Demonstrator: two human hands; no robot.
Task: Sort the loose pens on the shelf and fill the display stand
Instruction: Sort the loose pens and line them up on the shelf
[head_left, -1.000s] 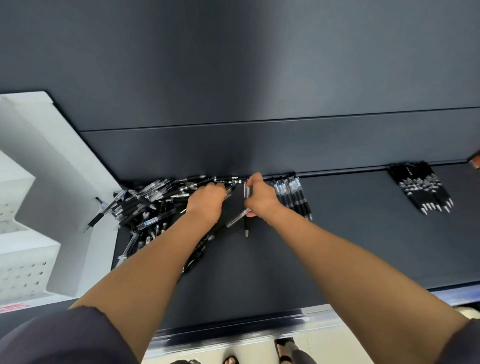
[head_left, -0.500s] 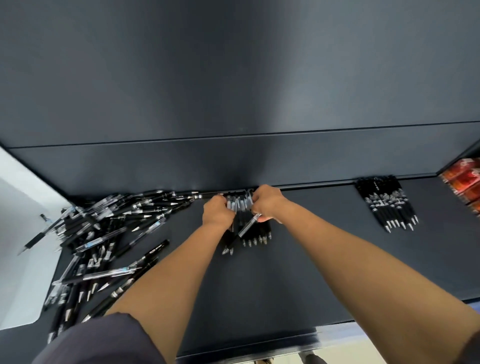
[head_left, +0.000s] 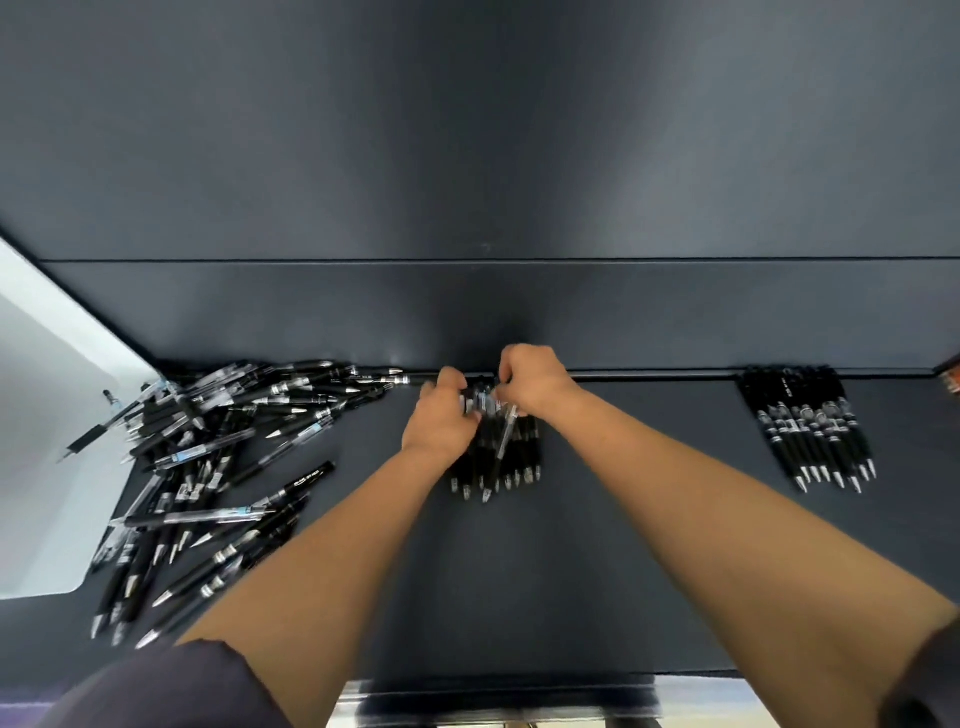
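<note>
Step in hand: sorting. Both hands work at the cap ends of the middle row (head_left: 498, 467), squaring like pens into a side-by-side batch against the back of the shelf (head_left: 623, 545).
Left hand (head_left: 441, 415): fingers curled over the upper ends of the middle row, gripping and steadying them.
Right hand (head_left: 535, 384): fingers curled, apparently pinching the top of a slanted pen (head_left: 506, 436) that lies across the row. Blur hides the exact contact.
Loose pile (head_left: 218, 467): unsorted, well left of the hands, with pens crossed at all angles. One stray pen lies over the edge of the display stand (head_left: 47, 467).
Sorted row (head_left: 810, 431): far right, parallel, tips toward the person, untouched.
Progress, judged: early. Most pens are unsorted and no filling of the stand is visible.
Next move calls for: laying the slanted pen parallel with its neighbours, tips level, without rolling the row apart.
Materials: smooth, round plastic barrels that roll easily. Some are matte black with silver bands and metal tips, others clear.
Shelf and back panel (head_left: 467, 312): flat, dark and matte.
Stand: white and smooth, with a rounded corner.
</note>
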